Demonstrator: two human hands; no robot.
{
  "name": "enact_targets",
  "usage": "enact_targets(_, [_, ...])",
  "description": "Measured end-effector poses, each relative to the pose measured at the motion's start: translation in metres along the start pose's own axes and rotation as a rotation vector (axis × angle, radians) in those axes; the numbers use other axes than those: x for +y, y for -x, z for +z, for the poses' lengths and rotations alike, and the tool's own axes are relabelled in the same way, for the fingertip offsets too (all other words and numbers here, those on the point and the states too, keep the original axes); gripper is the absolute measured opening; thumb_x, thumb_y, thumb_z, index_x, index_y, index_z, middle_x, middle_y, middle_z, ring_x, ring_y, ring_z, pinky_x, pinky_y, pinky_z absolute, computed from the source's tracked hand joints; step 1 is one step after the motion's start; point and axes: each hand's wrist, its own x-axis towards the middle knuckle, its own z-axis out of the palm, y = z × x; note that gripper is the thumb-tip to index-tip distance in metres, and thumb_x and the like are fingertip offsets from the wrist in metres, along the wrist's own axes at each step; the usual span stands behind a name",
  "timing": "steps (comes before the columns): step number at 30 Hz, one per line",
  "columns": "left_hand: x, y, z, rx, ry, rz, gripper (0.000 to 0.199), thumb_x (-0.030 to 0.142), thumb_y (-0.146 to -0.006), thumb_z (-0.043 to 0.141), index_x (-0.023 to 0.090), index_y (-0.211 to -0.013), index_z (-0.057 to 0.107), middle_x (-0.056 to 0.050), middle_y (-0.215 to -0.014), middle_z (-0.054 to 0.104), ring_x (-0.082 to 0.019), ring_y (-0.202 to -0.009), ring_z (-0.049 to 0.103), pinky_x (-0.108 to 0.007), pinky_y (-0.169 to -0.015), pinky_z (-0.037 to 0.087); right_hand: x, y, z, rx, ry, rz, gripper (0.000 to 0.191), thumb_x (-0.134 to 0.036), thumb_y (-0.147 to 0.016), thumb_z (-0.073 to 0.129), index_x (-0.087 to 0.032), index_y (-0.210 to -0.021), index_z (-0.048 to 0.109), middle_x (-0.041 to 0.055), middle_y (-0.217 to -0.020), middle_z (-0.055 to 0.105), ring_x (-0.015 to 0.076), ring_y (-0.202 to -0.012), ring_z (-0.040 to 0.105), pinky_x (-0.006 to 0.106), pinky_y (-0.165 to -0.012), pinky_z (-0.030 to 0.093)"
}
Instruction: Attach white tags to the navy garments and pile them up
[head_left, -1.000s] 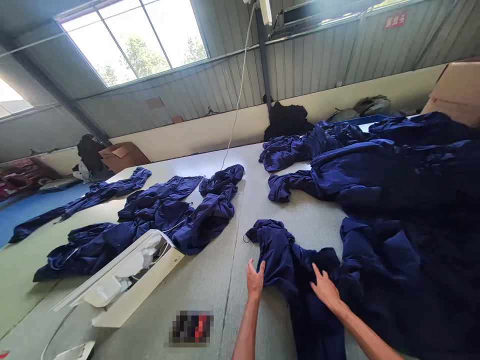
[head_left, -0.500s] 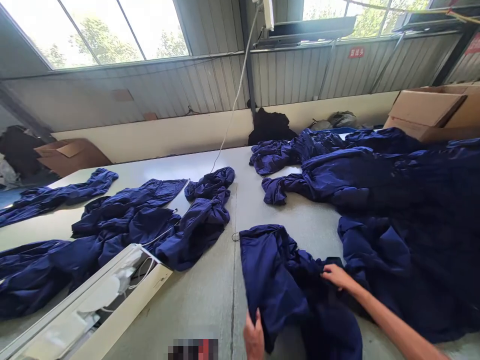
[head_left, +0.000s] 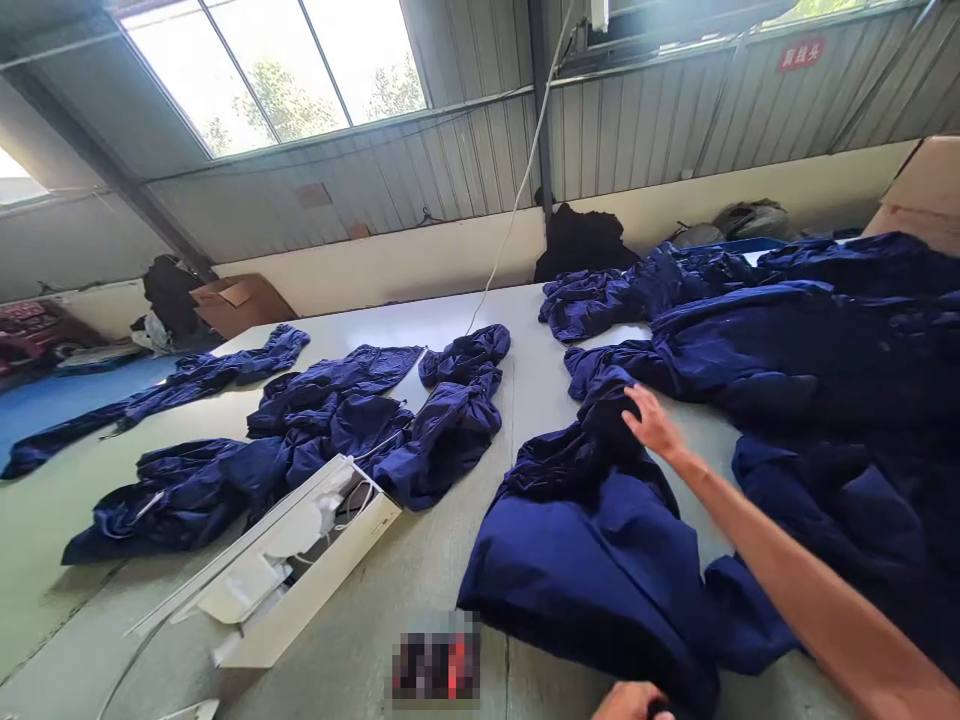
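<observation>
A navy blue garment (head_left: 577,560) lies spread on the table in front of me, its wide hem towards me and a bunched, gathered part at its far end. At that far end is my right hand (head_left: 654,420), fingers apart against the dark cloth, not gripping it. My left hand (head_left: 628,702) is at the bottom edge of the view, beside the hem, partly cut off. Its fingers are curled around something dark that I cannot make out.
Navy garments (head_left: 810,350) are heaped on the right, and several more (head_left: 337,420) lie across the left. A long white open-topped housing (head_left: 315,590) with cables sits left of me, near a blurred patch (head_left: 435,665). A white cord (head_left: 517,200) hangs over the table (head_left: 405,325). Cardboard boxes (head_left: 244,305) stand behind.
The view has swung left. The garment's far end has moved away from me and its hem now spreads wide. My right hand has let go of the cloth; my left hand has moved nearer.
</observation>
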Motion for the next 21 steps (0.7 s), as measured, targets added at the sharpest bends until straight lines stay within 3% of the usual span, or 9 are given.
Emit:
enact_targets(2, [0.014,-0.005,-0.017,-0.060,-0.003,0.227,0.031,0.037,-0.085,0.055,0.028,-0.112,0.069,-0.002,-0.107,0.074,-0.021,-0.101,0.065,-0.031,-0.091,0.049,-0.001,0.058,0.029,-0.068,0.047,0.052,0.053,-0.033,-0.089,0.041,-0.010,-0.137,0.049,0.0197,-0.148,0.042,0.0267,-0.139,0.036,0.043,-0.115,0.030])
enact_targets(3, [0.019,-0.005,-0.029,0.002,0.001,0.310,0.030,0.035,-0.089,0.051,0.028,-0.113,0.068,-0.001,-0.106,0.074,-0.019,-0.099,0.066,-0.029,-0.089,0.050,0.001,0.093,0.044,-0.102,0.066,0.074,0.052,-0.034,-0.087,0.045,-0.011,-0.133,0.053,0.0197,-0.144,0.047,0.0295,-0.135,0.042,0.046,-0.113,0.034])
enact_targets(5, [0.024,-0.003,-0.060,0.246,-0.030,0.411,0.032,0.030,-0.094,0.041,0.027,-0.114,0.066,-0.002,-0.108,0.072,-0.018,-0.099,0.066,-0.029,-0.091,0.051,0.011,0.168,0.075,-0.206,0.111,0.147,0.047,-0.031,-0.082,0.048,-0.014,-0.123,0.062,0.0192,-0.134,0.057,0.0348,-0.125,0.053,0.054,-0.104,0.042])
enact_targets(7, [0.024,0.000,-0.093,0.532,-0.125,0.465,0.035,0.026,-0.096,0.036,0.024,-0.118,0.062,-0.006,-0.116,0.068,-0.018,-0.109,0.062,-0.032,-0.098,0.049,0.022,0.240,0.105,-0.441,0.209,0.224,0.051,-0.023,-0.081,0.043,-0.020,-0.129,0.061,0.0151,-0.139,0.054,0.0357,-0.129,0.050,0.059,-0.105,0.039])
enact_targets(9, [0.025,0.000,-0.121,0.752,-0.263,0.482,0.037,0.024,-0.097,0.035,0.022,-0.128,0.056,-0.008,-0.127,0.062,-0.020,-0.121,0.056,-0.037,-0.105,0.045,0.030,0.298,0.128,-0.437,0.263,0.185,0.056,-0.019,-0.082,0.038,-0.021,-0.136,0.054,0.0124,-0.149,0.045,0.0332,-0.140,0.037,0.057,-0.114,0.028])
enact_targets(11, [0.028,-0.004,-0.138,0.844,-0.422,0.493,0.042,0.024,-0.096,0.037,0.023,-0.137,0.048,-0.008,-0.139,0.053,-0.021,-0.133,0.046,-0.042,-0.111,0.040,0.033,0.334,0.140,-0.414,0.268,0.179,0.058,-0.019,-0.084,0.038,-0.022,-0.141,0.049,0.0111,-0.154,0.037,0.0323,-0.144,0.027,0.056,-0.117,0.021])
enact_targets(14, [0.030,-0.018,-0.140,0.782,-0.603,0.414,0.053,0.024,-0.093,0.044,0.028,-0.145,0.038,-0.005,-0.154,0.036,-0.024,-0.144,0.029,-0.045,-0.117,0.032,0.028,0.345,0.135,-0.464,0.217,0.209,0.056,-0.024,-0.087,0.040,-0.026,-0.142,0.048,0.0080,-0.156,0.034,0.0316,-0.145,0.025,0.056,-0.117,0.022])
enact_targets(17, [0.013,-0.034,-0.121,0.497,-0.638,0.149,0.056,0.026,-0.089,0.052,0.028,-0.144,0.041,-0.007,-0.154,0.036,-0.025,-0.141,0.036,-0.041,-0.113,0.038,0.023,0.328,0.109,-0.538,0.064,0.215,0.049,-0.031,-0.088,0.042,-0.026,-0.136,0.055,0.0072,-0.151,0.042,0.0285,-0.141,0.035,0.049,-0.117,0.028])
enact_targets(21, [-0.036,-0.039,-0.089,0.252,-0.725,-0.113,0.059,0.015,-0.082,0.051,0.023,-0.140,0.046,-0.010,-0.148,0.044,-0.025,-0.135,0.044,-0.034,-0.105,0.044,0.032,0.296,0.071,-0.288,-0.034,0.262,0.045,-0.038,-0.094,0.034,-0.019,-0.122,0.064,0.0120,-0.133,0.059,0.0238,-0.124,0.054,0.041,-0.111,0.038])
